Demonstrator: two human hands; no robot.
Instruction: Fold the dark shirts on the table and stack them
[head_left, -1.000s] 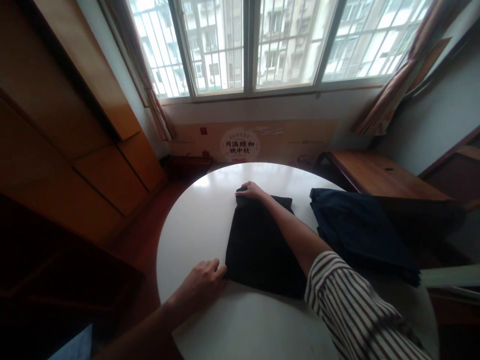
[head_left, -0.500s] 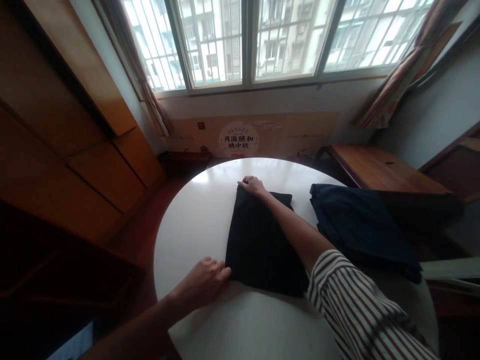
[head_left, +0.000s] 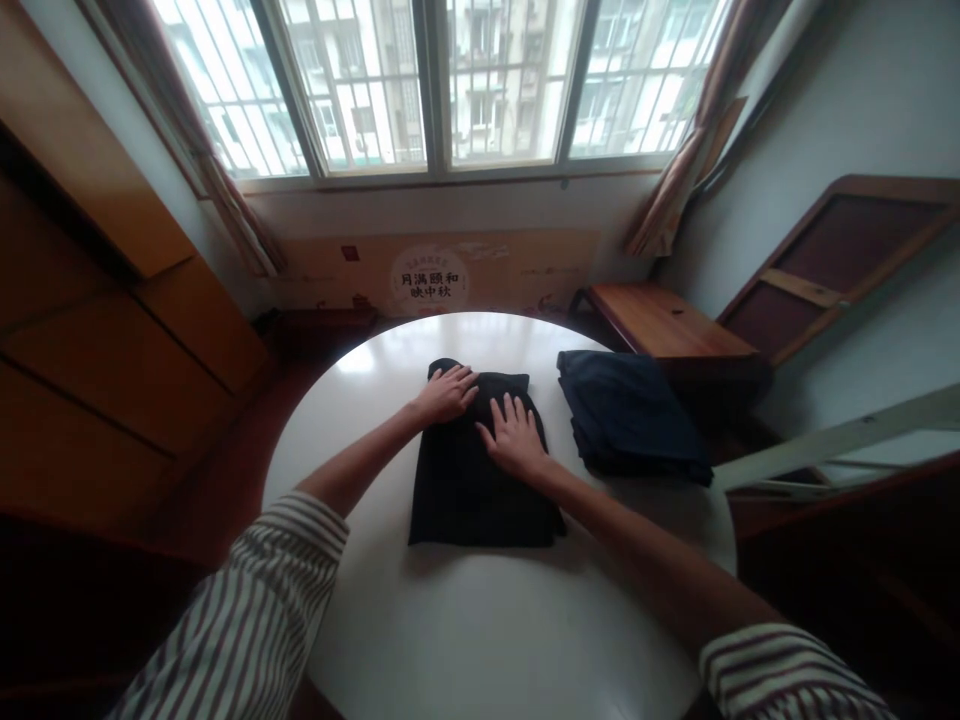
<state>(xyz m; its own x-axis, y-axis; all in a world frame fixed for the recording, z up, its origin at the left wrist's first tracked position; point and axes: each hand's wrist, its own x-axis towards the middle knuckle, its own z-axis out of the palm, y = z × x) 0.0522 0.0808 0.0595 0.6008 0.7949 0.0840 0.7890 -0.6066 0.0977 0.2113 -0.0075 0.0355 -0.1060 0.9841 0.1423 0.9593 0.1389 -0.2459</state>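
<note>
A folded black garment lies flat on the round white table; I cannot tell its exact kind. My left hand rests on its far left part, fingers stretched out and pointing right. My right hand lies flat on the upper right of the same cloth, its fingers spread. Both palms press on top of the fabric without gripping it. To the right of the black garment sits a folded dark navy garment, apart from both hands.
Behind the table on the right stands a low wooden table. Wooden cabinets line the left side. A pale bar runs close to the table's right edge. A printed cardboard panel leans below the window.
My left hand has gone from the garment's near left corner to its far left part and opened. My right hand has slid nearer and rightward, fingers now spread. The view has turned right.
</note>
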